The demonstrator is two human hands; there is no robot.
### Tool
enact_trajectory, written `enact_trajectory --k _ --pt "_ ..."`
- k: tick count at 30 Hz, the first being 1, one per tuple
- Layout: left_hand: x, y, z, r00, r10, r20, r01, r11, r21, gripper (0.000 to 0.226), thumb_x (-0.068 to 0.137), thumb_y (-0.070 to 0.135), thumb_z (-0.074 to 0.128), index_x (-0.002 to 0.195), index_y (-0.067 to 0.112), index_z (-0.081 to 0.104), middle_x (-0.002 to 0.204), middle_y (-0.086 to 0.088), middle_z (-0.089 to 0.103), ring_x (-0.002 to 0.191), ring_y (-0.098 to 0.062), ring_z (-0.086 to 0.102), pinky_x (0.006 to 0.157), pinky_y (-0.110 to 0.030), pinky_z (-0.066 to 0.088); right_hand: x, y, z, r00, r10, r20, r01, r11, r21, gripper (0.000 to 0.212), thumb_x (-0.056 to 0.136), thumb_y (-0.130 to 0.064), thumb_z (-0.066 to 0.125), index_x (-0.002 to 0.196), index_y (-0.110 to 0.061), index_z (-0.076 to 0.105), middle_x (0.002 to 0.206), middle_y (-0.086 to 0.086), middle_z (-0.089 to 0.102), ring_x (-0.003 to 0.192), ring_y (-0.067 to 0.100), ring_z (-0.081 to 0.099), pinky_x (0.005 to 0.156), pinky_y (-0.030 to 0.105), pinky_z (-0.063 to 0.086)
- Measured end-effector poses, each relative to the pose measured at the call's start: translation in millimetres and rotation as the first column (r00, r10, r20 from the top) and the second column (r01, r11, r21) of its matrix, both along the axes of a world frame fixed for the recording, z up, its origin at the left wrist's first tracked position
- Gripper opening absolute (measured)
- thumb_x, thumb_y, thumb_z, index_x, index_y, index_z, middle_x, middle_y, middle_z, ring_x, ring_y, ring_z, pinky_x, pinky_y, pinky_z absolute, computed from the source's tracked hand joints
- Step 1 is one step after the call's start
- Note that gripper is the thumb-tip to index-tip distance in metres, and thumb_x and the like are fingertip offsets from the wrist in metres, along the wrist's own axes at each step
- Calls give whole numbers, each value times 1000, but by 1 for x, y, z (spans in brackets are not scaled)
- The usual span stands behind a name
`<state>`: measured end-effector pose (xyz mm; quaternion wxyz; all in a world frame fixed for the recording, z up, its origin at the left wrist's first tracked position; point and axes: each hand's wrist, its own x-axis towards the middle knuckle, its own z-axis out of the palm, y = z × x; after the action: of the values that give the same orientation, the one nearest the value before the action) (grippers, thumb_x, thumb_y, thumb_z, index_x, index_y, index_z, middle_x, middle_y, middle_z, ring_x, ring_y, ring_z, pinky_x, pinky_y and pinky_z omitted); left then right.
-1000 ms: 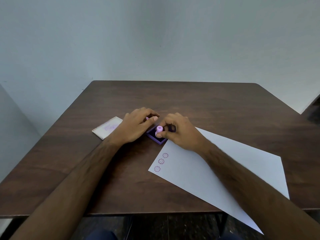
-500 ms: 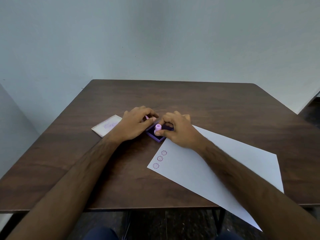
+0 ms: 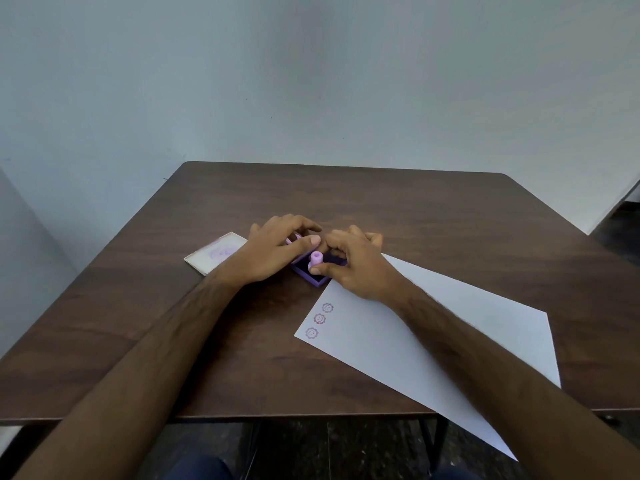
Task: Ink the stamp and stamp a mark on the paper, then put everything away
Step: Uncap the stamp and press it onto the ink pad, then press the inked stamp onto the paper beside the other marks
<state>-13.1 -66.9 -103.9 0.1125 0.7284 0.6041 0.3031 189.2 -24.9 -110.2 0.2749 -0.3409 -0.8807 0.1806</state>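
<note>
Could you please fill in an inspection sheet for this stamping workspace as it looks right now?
Surface: dark wooden table, bare apart from the job's things.
Job's things: pink stamp standing on the purple ink pad; white paper at an angle, overhanging the near edge, three purple marks near its corner; flat pale lid lying left of the pad.
Clutter: nothing seen.
Hands: right hand pinches the stamp; left hand rests on the pad's left side.
Cables: nothing seen.
Surroundings: plain pale wall; dark floor below.

Your small lilac stamp (image 3: 316, 259) stands upright in the open purple ink pad (image 3: 313, 276). Just beside it lies the white paper (image 3: 433, 327), angled, bearing three purple flower marks (image 3: 319, 319) near its corner.
</note>
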Motion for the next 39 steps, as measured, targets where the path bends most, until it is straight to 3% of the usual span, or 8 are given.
enact_trajectory --k 7,19,27,30,32,34,36,39 --pt "2 0 3 999 39 -2 -39 999 -15 42 99 55 31 119 38 63 121 20 60 111 -4 48 103 -45 26 0 0 3 999 -11 32 12 999 -48 16 88 -47 71 87 -36 61 92 -16 60 101 9 44 98 40 23" --pt "0 -6 4 998 62 -8 -63 997 -36 43 97 51 27 119 39 62 125 14 62 118 -11 51 107 -55 30 -5 -9 20 978 -86 188 92 995 -24 22 87 -47 72 94 -26 66 103 -6 69 106 13 48 97 41 25" --pt "3 -14 4 998 60 5 -60 996 -59 43 97 45 31 129 33 57 132 12 59 122 -10 51 99 -39 24 -2 -8 28 973 -83 214 91 995 -29 26 83 -51 75 92 -27 70 88 -10 50 95 13 49 86 38 27" --pt "3 -13 4 998 48 -28 -49 997 -52 45 97 46 29 134 34 52 138 12 56 126 -8 47 97 -35 21 5 -4 34 999 5 -43 -16 966 -258 22 81 -44 80 90 -25 75 94 -6 69 93 15 64 86 39 46" --pt "1 -12 4 997 42 -62 -44 998 -35 41 101 45 30 136 36 49 140 12 55 130 -9 44 99 -36 21 15 -1 40 936 -19 -351 -144 891 -430 17 87 -34 78 96 -19 77 106 3 76 100 17 70 91 33 55" --pt "1 -13 5 997 30 -76 -32 999 -32 40 102 48 32 137 37 48 141 13 54 131 -10 44 101 -36 21 25 6 42 833 -107 -543 -252 800 -545 13 94 -27 69 97 -17 78 100 6 70 89 11 66 86 22 53" --pt "6 -16 8 993 5 -119 -10 999 -42 47 99 59 38 140 38 44 139 14 54 131 -10 45 100 -36 21 35 13 39 729 -208 -652 -371 680 -632 16 99 -22 61 97 -16 76 87 6 54 73 8 50 76 19 47" --pt "20 -19 10 963 -28 -267 15 999 -51 73 87 76 44 147 36 36 147 12 48 134 -13 42 100 -37 24 49 21 29 619 -336 -710 -474 561 -679 16 98 -15 57 101 -11 73 77 -2 57 70 8 48 73 23 46"
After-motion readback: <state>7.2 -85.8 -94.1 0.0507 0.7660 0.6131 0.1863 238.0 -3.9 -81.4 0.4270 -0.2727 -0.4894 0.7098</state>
